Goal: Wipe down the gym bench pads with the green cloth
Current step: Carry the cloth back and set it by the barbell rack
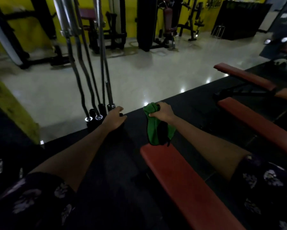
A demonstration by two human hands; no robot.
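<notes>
Green cloth (pixel 156 128) is gripped bunched in the right hand (pixel 162 112), hung above the nearest bench pad (pixel 181 176) ready for wiping, while the left hand (pixel 114 118) is held loosely curled and empty

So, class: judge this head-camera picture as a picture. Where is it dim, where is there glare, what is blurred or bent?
Head view: dim foreground, so the bench pad and both sleeves look murky; bright glare spots on the pale floor; the barbells bow from wide-angle distortion; the far machines are soft and smeared; the green cloth in the right hand stays readable.
</notes>
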